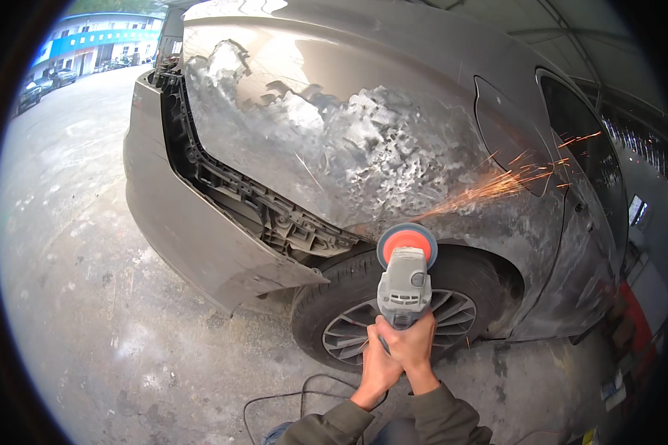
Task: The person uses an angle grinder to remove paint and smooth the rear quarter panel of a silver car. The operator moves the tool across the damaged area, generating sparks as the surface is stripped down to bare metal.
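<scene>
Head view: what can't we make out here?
All in the head view:
Handle of the grinder: mostly covered by the left hand and right hand.
Working face of the disc: turned away, hidden by its own red back.
Middle of the wheel: behind grinder and hands.
Part of the cord: behind the left sleeve.
Distant parked cars: too small for detail.

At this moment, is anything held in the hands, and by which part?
Yes, a grey power tool; both the left hand and the right hand grip its rear end, opposite the round disc.
</scene>
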`<control>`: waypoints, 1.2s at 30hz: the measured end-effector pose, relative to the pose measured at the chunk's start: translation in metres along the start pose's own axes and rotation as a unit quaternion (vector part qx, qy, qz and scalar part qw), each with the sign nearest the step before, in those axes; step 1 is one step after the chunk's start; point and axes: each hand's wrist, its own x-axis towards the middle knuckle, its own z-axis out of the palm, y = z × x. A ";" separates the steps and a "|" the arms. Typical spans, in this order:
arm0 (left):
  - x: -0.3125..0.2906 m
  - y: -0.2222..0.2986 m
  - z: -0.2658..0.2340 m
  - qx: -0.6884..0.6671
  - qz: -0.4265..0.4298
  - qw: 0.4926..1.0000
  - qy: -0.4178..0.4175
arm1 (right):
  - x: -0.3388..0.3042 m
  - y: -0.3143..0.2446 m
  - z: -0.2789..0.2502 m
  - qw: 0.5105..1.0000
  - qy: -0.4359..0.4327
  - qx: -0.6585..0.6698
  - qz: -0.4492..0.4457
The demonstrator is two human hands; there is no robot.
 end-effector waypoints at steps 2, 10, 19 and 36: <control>0.001 0.002 -0.002 0.009 0.021 1.000 0.016 | 0.002 -0.006 0.002 1.000 -0.011 -0.029 0.001; -0.005 0.004 0.005 0.010 0.045 0.999 -0.021 | -0.007 -0.010 -0.009 0.998 0.056 -0.012 0.012; -0.006 0.040 -0.011 -0.014 0.059 0.995 0.084 | 0.012 -0.050 0.008 0.997 -0.031 -0.064 -0.004; -0.014 0.074 -0.053 0.076 0.009 0.994 0.080 | 0.016 -0.074 0.025 0.992 -0.087 0.067 0.067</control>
